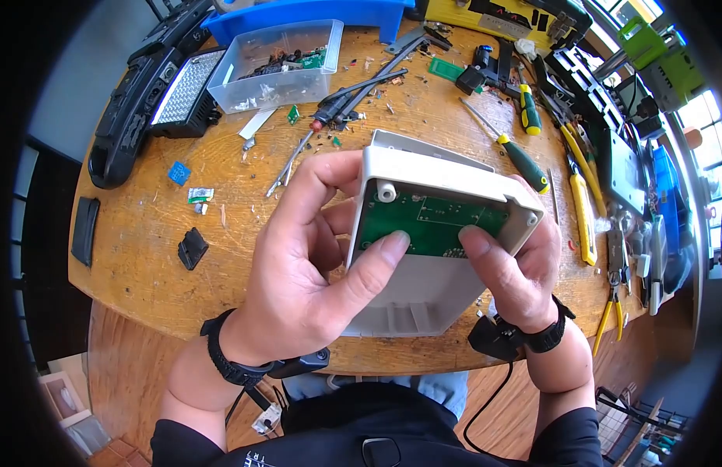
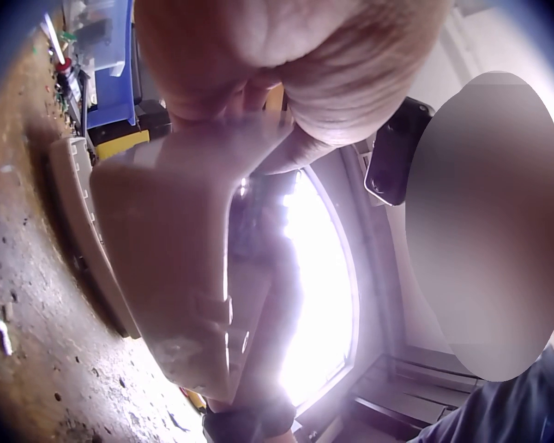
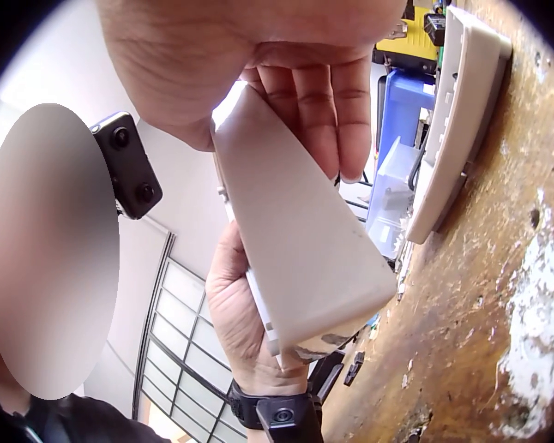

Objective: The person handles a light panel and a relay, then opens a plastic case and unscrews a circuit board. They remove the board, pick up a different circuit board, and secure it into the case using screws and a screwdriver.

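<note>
A pale plastic housing (image 1: 423, 296) is held up over the table's front edge, with its open side toward the head camera. Inside its upper part lies a green circuit board (image 1: 435, 222). The left hand (image 1: 298, 257) grips the housing's left side, its thumb on the board. On the right side the right hand (image 1: 520, 272) grips it, that thumb also on the board. Both wrist views show the housing's smooth outside, (image 2: 166, 240) in the left one being blurred. A second pale shell (image 3: 457, 120) lies on the table behind it.
A clear bin (image 1: 275, 66) with scrap parts stands at the back left, beside a blue tray (image 1: 306, 17). Screwdrivers (image 1: 524, 162), a yellow cutter (image 1: 583, 218) and pliers (image 1: 607, 311) lie at the right. Small debris is scattered across the wooden table (image 1: 143, 257).
</note>
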Demonstrator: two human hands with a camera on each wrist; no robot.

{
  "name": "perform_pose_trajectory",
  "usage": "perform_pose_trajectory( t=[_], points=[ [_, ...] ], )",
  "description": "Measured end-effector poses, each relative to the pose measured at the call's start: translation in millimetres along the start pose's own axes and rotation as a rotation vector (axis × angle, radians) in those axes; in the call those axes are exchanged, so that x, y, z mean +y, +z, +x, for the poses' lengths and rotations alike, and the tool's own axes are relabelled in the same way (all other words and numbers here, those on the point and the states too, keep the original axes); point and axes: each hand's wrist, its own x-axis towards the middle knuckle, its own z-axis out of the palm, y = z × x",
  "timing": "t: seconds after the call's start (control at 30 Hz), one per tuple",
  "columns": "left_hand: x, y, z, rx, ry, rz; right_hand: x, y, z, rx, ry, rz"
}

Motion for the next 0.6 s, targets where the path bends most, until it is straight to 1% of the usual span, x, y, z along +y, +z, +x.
perform_pose_trajectory(
  t=[0.1,0.2,0.4,0.5,0.6],
  points=[
    [2.2,2.3,-0.5,0.072,-0.091,-0.002,0.4,1.3,-0.5,0.016,-0.003,0.029],
    [1.0,0.3,-0.9,0.037,-0.079,0.024,1.1,1.6,-0.5,0.017,0.008,0.071],
    [2.1,-0.4,-1.0,0.035,-0.112,0.003,1.1,1.9,-1.1,0.015,0.045,0.098],
    [1.6,-1.0,-0.1,0.017,-0.101,0.021,0.5,0.9,-1.0,0.007,0.047,0.089],
    [1.4,0.0,1.0,0.010,-0.048,0.044,2.1,0.8,-1.0,0.001,0.042,0.101]
  ],
)
